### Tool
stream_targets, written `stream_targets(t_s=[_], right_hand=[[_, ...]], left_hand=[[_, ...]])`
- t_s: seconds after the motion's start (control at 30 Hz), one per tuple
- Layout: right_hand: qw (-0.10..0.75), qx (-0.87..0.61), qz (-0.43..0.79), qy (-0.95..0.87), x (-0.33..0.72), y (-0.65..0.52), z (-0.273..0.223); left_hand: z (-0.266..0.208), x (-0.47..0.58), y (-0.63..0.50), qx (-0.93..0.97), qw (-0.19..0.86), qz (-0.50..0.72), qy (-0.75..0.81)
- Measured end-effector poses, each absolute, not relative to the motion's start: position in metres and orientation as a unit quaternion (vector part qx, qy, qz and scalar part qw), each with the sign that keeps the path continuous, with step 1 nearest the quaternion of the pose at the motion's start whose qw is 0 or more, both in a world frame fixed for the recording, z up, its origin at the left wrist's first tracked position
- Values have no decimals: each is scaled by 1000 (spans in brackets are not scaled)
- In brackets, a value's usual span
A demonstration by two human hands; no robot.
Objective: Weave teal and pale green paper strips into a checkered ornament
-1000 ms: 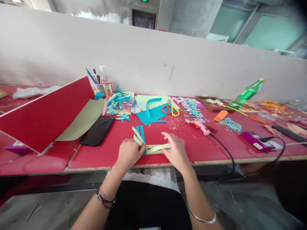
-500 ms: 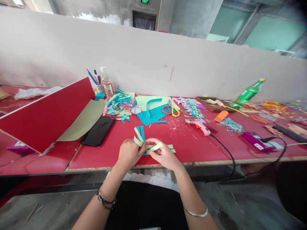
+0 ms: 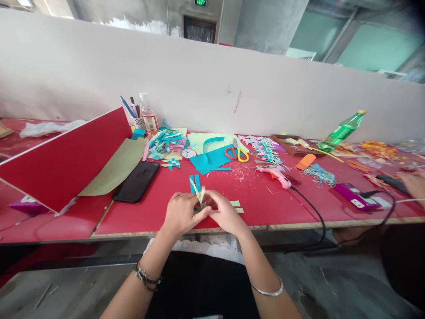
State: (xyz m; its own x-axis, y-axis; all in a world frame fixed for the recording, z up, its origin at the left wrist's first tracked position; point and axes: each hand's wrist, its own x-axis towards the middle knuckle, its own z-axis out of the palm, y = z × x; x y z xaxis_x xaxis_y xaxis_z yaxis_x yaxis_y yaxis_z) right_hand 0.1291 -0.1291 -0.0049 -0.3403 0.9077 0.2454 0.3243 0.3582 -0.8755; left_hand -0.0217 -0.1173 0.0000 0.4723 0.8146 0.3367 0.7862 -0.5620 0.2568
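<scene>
A red table (image 3: 133, 219) bears paper strips (image 3: 237, 210), a phone (image 3: 136, 182) and glue gun (image 3: 276, 174).

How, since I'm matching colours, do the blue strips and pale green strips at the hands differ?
Shade: the blue strips are vivid, the pale green strips much lighter.
Direction: the blue strips point up the picture; two pale green strips protrude past the right hand.
Shape: the blue strips look straight; one pale green strip bends up beside the left hand.
Both are narrow, partly hidden.
</scene>
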Motion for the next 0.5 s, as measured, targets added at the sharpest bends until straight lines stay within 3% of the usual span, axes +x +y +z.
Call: stream_targets(t_s=[0.3,0.5], right_hand=[[382,-445,350,-730,127,-128,-4],[407,-485,300,-713,142,-132,-3]], left_hand=[[-7,-18,-114,831,-57,196,518],[-9,-19,-113,822,-61,184,535]])
